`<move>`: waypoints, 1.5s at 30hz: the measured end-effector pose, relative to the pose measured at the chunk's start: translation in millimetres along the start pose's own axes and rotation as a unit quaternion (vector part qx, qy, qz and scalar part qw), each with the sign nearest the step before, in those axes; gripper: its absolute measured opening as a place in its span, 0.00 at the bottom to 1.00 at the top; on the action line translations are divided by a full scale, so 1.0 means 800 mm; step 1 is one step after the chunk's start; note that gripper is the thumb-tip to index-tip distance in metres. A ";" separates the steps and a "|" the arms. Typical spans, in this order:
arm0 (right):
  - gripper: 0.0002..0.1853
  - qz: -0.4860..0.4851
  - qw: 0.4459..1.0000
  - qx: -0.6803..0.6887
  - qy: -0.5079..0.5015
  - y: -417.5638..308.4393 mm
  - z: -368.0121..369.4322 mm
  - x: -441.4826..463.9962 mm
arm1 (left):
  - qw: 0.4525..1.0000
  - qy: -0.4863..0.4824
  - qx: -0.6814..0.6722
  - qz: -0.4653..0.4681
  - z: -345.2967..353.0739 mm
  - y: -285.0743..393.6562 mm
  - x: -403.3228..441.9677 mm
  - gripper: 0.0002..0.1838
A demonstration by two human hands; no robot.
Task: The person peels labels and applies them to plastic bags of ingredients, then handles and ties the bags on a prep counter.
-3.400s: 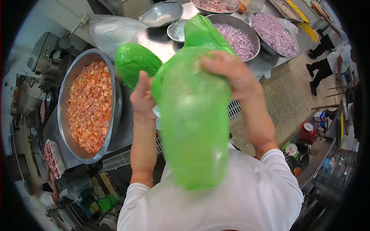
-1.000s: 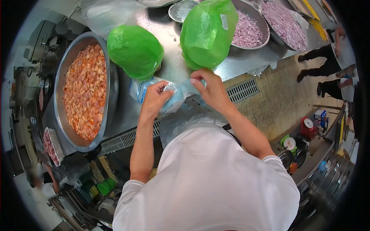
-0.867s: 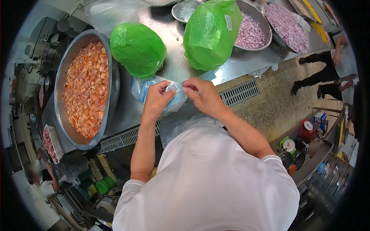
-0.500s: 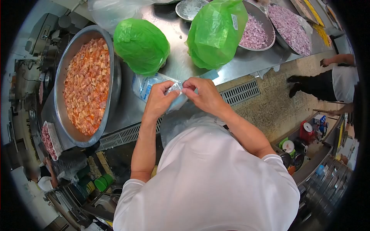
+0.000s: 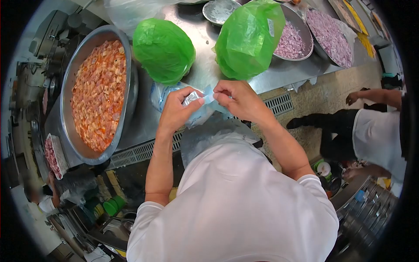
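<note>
My left hand (image 5: 178,109) pinches a small white printed label (image 5: 190,98) together with thin bluish plastic (image 5: 198,117). Close beside it, my right hand (image 5: 235,99) has its fingers closed on the other end of the bluish plastic. Behind the hands two green plastic bags (image 5: 163,51) (image 5: 248,41) stand full on the steel table (image 5: 203,65). A clear packet with blue print (image 5: 160,94) lies at the table's edge, partly hidden by my left hand.
A large metal basin (image 5: 65,111) of diced meat is at the left, near a white basket (image 5: 59,156). Bowls of chopped onion (image 5: 290,41) (image 5: 331,37) stand back right. A person in a white top (image 5: 375,133) walks at the right; another person (image 5: 46,201) is at lower left.
Both green bags now stand on the table. My hands have drawn slightly apart, with bluish plastic stretched between them. The person at the right has come nearer.
</note>
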State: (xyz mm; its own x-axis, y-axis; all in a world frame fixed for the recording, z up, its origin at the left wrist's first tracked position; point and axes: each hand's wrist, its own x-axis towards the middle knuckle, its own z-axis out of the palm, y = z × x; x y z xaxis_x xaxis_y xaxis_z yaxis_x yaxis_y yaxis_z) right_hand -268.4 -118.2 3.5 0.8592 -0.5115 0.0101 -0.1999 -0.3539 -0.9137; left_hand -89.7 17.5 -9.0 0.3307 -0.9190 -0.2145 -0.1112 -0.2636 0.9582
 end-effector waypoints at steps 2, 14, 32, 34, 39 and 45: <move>0.07 -0.005 1.000 -0.010 -0.014 -0.002 0.001 0.005 | 0.999 0.005 0.040 0.036 0.001 0.001 -0.001 0.12; 0.13 0.023 0.992 0.116 -0.033 0.003 0.023 0.021 | 0.994 0.098 -0.041 0.018 0.005 -0.011 -0.001 0.12; 0.09 -0.044 0.993 0.069 0.084 0.003 0.042 0.023 | 0.985 0.085 -0.152 -0.017 -0.001 -0.014 -0.005 0.09; 0.09 -0.044 0.995 0.058 0.071 0.001 0.037 0.025 | 0.981 0.089 -0.171 -0.015 0.001 -0.004 -0.006 0.10; 0.06 -0.124 0.991 -0.040 0.037 -0.007 0.024 0.032 | 0.992 0.086 0.036 0.091 0.008 -0.002 -0.004 0.09; 0.06 -0.231 0.947 -0.221 -0.014 -0.035 -0.007 0.049 | 0.996 0.062 0.049 0.031 -0.013 0.007 -0.004 0.07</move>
State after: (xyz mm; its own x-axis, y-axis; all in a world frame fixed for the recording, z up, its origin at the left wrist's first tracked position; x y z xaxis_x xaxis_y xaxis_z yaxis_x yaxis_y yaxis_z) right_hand -231.8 -132.4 31.5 0.9138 -0.2039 0.3514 0.0277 -0.8317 -0.5546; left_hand -81.9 21.9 -0.9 0.4338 -0.8923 -0.1248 -0.2238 -0.2409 0.9444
